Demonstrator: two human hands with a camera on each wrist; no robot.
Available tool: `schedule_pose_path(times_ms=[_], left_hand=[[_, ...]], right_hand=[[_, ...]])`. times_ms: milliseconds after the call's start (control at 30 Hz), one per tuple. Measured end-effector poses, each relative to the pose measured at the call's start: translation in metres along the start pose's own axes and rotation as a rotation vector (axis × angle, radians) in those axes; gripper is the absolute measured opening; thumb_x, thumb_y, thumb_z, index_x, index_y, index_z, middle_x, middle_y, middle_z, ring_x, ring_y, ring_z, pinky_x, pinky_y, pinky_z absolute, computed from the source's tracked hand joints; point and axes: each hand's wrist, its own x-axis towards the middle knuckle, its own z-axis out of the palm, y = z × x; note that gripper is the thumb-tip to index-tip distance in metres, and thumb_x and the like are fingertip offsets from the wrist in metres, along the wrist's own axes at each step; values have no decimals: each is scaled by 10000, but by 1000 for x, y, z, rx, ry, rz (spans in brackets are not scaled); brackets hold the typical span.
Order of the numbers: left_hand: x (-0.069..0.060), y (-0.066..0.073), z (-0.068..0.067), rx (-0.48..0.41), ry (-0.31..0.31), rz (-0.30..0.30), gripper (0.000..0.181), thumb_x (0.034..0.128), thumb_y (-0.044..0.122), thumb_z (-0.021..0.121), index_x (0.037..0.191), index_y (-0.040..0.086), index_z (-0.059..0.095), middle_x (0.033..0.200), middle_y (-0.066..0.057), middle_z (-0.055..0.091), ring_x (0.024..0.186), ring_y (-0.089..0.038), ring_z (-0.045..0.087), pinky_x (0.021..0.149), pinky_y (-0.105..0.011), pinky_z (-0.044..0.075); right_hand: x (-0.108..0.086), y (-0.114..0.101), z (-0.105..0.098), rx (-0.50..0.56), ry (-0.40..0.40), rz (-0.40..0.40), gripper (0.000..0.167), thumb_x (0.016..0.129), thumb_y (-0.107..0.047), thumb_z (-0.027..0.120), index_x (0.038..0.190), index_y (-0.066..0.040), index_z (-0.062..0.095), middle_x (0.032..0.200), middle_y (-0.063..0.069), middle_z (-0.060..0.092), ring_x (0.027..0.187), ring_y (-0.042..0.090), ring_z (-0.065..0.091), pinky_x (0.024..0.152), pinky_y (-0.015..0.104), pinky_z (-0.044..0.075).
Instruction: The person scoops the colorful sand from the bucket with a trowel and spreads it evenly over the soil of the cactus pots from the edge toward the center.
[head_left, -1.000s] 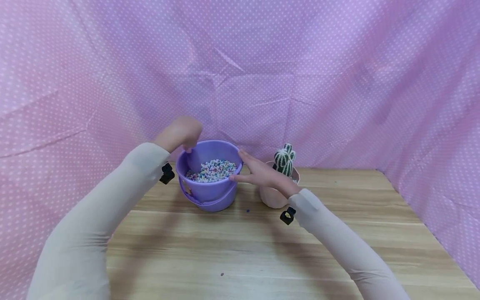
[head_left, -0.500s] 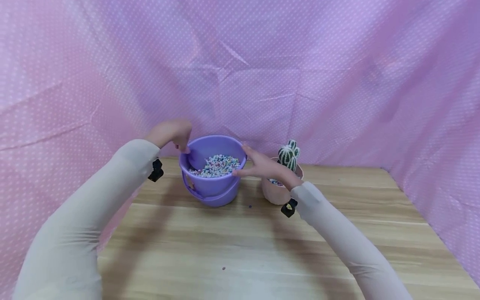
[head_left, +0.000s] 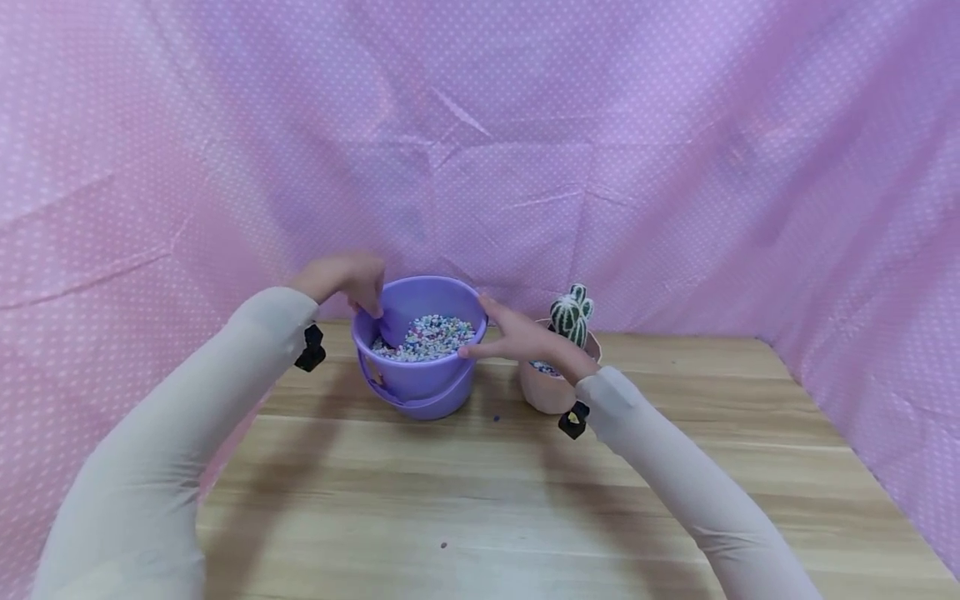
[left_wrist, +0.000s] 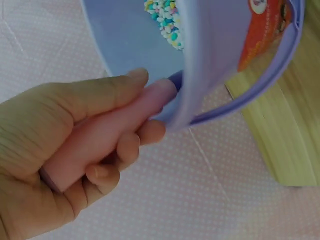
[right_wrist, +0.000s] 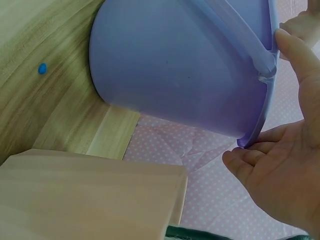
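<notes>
A purple bucket (head_left: 420, 387) stands on the wooden table, part filled with small multicoloured pebbles (head_left: 435, 336). At its left side my left hand (head_left: 363, 279) grips the pink handle of a toy shovel (left_wrist: 107, 132), fingers wrapped round it. The shovel's purple blade reaches down inside the bucket; its tip is hidden among the pebbles. My right hand (head_left: 525, 337) touches the bucket's right rim, thumb and fingers spread apart along it. Just behind that hand sits a pale pink pot (head_left: 543, 392) holding a green-and-white cactus (head_left: 572, 317) and some pebbles.
One blue pebble (head_left: 497, 418) lies on the table (head_left: 487, 492) between bucket and pot. Nearer the front lies a reddish one (head_left: 443, 545). Pink dotted cloth (head_left: 510, 200) hangs close behind and at both sides. The bucket's handle (left_wrist: 240, 102) hangs down its front.
My left hand has shifted a little left and then lower, with the shovel blade now deeper among the pebbles. My right hand stays at the rim. The whole view shifts slightly.
</notes>
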Motion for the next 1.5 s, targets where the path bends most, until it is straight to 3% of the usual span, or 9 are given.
schedule_pose_path(times_ms=[200,367,633,800,967,1233,1500], left_hand=[[-5,-12,10,-78,-48,86,148,882,141,758,850,5,805,656,-8,688,612,-103,563,585,-220,465],[-9,-13,17,-114,-11,122,138,892,124,741,918,5,807,793,-84,775,672,-120,643,634,-257,541],[-8,-7,25,-25,74,80,119,878,184,766,885,78,821,799,-38,782,720,-154,685,730,-359,578],[0,-3,28,32,121,45,98,853,204,785,807,121,814,759,-2,762,714,-165,662,720,-368,563],[8,2,29,94,144,52,146,842,216,790,716,143,780,713,10,733,702,-180,641,662,-341,531],[6,1,32,-18,122,76,96,846,142,786,798,60,802,748,-64,763,669,-170,679,663,-318,586],[0,1,40,-76,115,106,132,890,135,748,846,30,813,734,-72,766,599,-122,643,597,-261,550]], right_hand=[[1,0,2,14,-3,15,1168,832,-571,785,1648,-132,73,1721,80,86,1587,236,121,1279,459,145],[1,0,1,14,8,23,1177,818,-578,795,1649,-148,82,1718,95,68,1590,253,103,1277,487,120],[-2,2,1,-6,13,29,1191,807,-628,779,1648,-163,75,1720,63,65,1588,236,112,1278,467,138],[-2,4,0,1,25,25,1194,799,-636,781,1648,-169,83,1720,43,72,1588,226,119,1278,459,146],[0,5,1,0,25,26,1186,800,-642,776,1648,-181,88,1721,31,61,1589,217,106,1278,461,144],[-2,3,3,3,17,44,1202,792,-665,769,1649,-199,66,1720,13,29,1589,201,84,1280,448,135],[-4,3,3,6,20,42,1192,803,-644,771,1647,-196,57,1718,2,11,1591,194,66,1283,449,118]])
